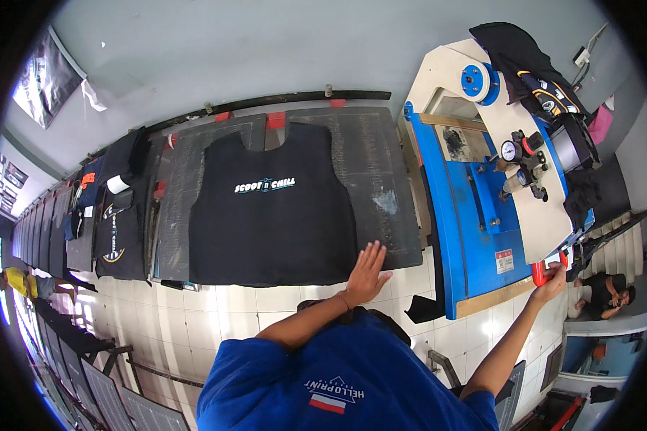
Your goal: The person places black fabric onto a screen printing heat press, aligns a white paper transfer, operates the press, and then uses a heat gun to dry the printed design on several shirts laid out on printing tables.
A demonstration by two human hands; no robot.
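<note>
At the left, we see a folded black garment with a round print. To its right, a black shirt lies flat on the dark surface, neckline to the far side, hem along the near edge. Our left hand rests just beside the shirt's near right corner, fingers extended, holding nothing; we cannot tell whether it touches the cloth. Farther right stands a blue and cream press; at its near end our right hand curls around a red handle, well apart from the shirt.
</note>
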